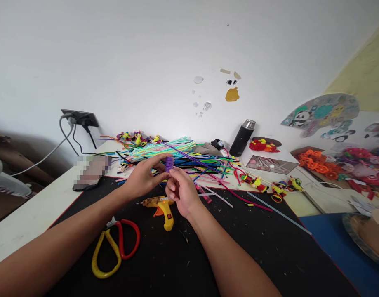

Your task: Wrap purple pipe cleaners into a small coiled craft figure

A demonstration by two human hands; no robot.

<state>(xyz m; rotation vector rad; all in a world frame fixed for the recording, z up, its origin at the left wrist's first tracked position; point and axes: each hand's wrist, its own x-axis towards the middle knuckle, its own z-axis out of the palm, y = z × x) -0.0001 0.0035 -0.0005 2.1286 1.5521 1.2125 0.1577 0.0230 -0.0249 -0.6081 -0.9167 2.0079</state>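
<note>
A small purple coil [169, 163], which looks like a tightly wound pipe cleaner, is held upright above the black mat [226, 247]. My left hand [144, 175] is closed on it from the left, with the index finger at its top and the thumb near its lower end. My right hand [183, 189] pinches the bottom of the coil, its other fingers curled in. Under the hands lies a yellow hot glue gun [163, 208]. Scissors [115, 245] with one red and one yellow handle rest beneath my left forearm, their blades mostly hidden.
Behind the hands spreads a pile of coloured pipe cleaners [180, 146]. A black thermos [242, 138] and a white box [269, 159] stand at the back right. Small yellow-and-red figures [279, 192] lie nearby. A glue stick [278, 212] crosses the mat; a phone [92, 173] is left.
</note>
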